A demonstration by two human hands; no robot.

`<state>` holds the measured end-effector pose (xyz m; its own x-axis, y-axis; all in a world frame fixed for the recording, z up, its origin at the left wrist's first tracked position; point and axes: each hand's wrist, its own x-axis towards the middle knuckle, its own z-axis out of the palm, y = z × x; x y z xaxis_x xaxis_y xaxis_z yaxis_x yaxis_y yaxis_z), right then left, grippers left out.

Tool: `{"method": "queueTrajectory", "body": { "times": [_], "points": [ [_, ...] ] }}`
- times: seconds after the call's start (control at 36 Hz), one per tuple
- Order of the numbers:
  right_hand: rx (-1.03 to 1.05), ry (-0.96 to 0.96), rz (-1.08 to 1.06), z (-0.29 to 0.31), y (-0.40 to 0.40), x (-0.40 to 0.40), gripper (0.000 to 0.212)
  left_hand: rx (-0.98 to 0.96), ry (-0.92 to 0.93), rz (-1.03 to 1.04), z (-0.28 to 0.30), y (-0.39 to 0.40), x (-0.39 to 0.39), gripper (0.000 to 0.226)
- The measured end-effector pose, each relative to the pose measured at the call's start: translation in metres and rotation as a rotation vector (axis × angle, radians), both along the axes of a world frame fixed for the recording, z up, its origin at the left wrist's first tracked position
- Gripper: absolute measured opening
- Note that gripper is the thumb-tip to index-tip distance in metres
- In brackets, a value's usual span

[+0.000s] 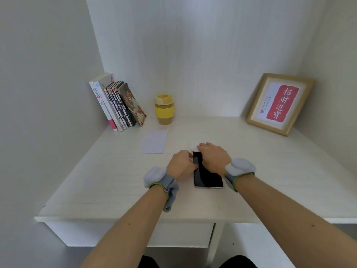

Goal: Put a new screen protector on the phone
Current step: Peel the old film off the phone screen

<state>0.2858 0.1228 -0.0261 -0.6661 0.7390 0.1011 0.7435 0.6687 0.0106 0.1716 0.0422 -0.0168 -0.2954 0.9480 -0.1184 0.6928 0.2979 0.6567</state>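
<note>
A black-screened smartphone with a pale rim (207, 176) lies flat on the white wood-grain desk (96, 180), near the middle and toward the near edge, its long side running near to far. The left hand (180, 165) sits at the phone's left edge with its fingers curled inward against that side; whether they pinch anything there cannot be told. The right hand (213, 156) lies across the far half of the screen, palm down, its fingertips pressing on a small white wipe or tab (193, 147) just past the phone's far end. Both wrists wear grey padded bands with green trim. A pale, flat rectangular sheet (154, 141) lies on the desk to the far left of the phone, apart from it. Beyond that sheet stands a yellow lidded cup with a clear lower half (164, 109); its lid is on, and something tan shows through the clear base, though what it is cannot be told. A row of leaning paperback books (117, 105) rests against the far left wall, and a wooden picture frame with red calligraphy (280, 103) leans in the far right corner.
</note>
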Motion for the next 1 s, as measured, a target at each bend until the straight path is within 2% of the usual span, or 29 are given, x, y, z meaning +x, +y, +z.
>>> {"method": "queueTrajectory", "body": {
  "times": [0.17,0.25,0.42,0.56,0.78,1.0],
  "points": [
    [0.035,0.056,0.086,-0.008,-0.01,0.014,0.029,0.022,0.002,0.01,0.0,-0.004,0.004,0.039],
    [0.041,0.024,0.106,-0.006,-0.016,0.018,0.028,0.031,0.015,0.05,0.004,-0.006,0.004,0.035],
    [0.01,-0.054,0.052,-0.003,-0.033,0.029,0.033,0.01,0.114,0.007,0.005,-0.007,0.006,0.051],
    [-0.022,-0.099,0.026,0.0,-0.045,0.042,0.037,0.044,0.193,-0.064,0.006,-0.007,0.008,0.047],
    [0.028,-0.099,-0.061,0.015,-0.054,0.043,0.038,-0.005,0.189,-0.09,0.008,-0.007,0.011,0.043],
    [-0.067,-0.127,-0.16,0.025,-0.035,0.029,0.036,-0.032,0.166,-0.092,0.009,-0.008,0.007,0.046]
  ]
}}
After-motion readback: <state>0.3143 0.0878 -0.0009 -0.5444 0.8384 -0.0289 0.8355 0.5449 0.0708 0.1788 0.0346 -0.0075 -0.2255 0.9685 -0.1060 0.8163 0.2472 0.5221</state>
